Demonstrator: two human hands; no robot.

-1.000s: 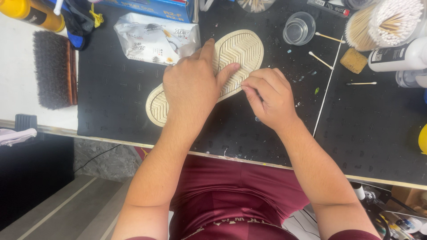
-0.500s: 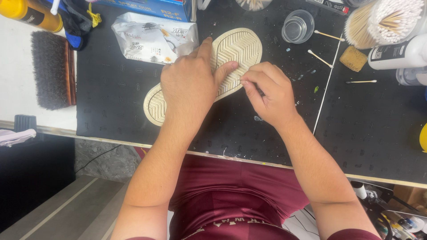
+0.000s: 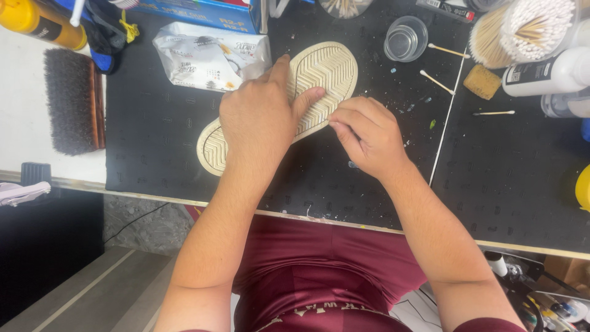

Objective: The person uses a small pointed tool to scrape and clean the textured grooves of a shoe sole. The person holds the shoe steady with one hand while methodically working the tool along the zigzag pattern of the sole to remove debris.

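A cream shoe sole with a zigzag tread lies tread-up on the black mat. My left hand presses flat on its middle and holds it down, thumb stretched across the tread. My right hand sits at the sole's right edge with fingers pinched together on a small thin tool whose tip touches the tread; most of the tool is hidden by the fingers.
A crumpled white wipes pack lies left of the sole, a dark bristle brush farther left. At the back right stand a clear glass cup, a tub of cotton swabs, a sponge block and loose swabs.
My right hand shifted slightly along the sole's right edge; the left hand stayed pressed on the sole. The view drifted a little.
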